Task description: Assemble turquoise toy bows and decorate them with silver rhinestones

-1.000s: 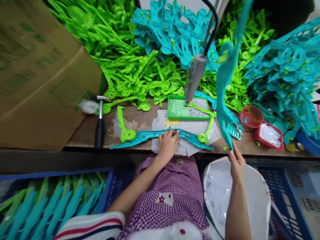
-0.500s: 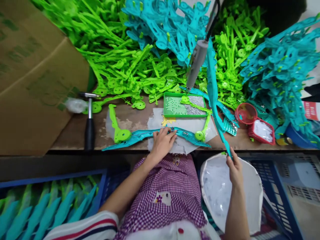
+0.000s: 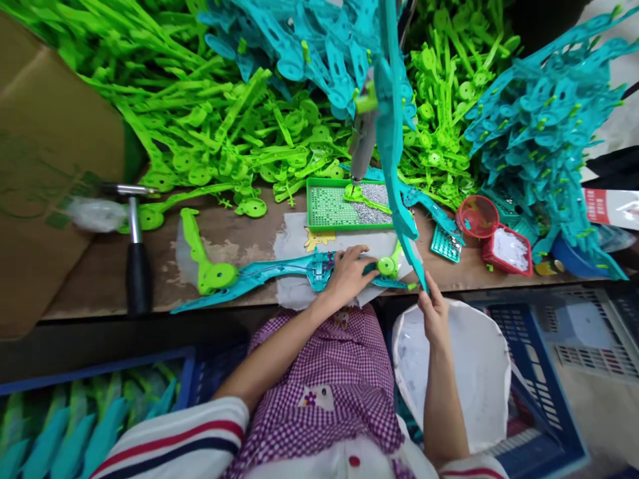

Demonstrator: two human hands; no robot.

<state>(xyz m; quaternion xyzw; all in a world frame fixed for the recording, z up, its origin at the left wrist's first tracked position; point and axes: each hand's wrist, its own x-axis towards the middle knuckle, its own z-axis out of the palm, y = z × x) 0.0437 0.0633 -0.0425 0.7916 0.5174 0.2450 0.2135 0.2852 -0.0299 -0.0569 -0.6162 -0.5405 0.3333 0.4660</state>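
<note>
Head view: here's the left hand [image 3: 352,271], fingers spread over the teal frame [image 3: 277,267] at lower centre, while the right hand [image 3: 433,303] clamps its fingers on the lower end of the teal strip [image 3: 393,146]. That strip reaches the top edge, partly hiding the grey screwdriver [image 3: 363,148]; lettering on the right-edge packet [image 3: 616,207] is unreadable.

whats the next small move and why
Probably lower the raised teal piece over the flat teal piece: the right hand grips the raised one by its lower end, and the left hand is on the flat one, whose inside looks uncovered.
</note>
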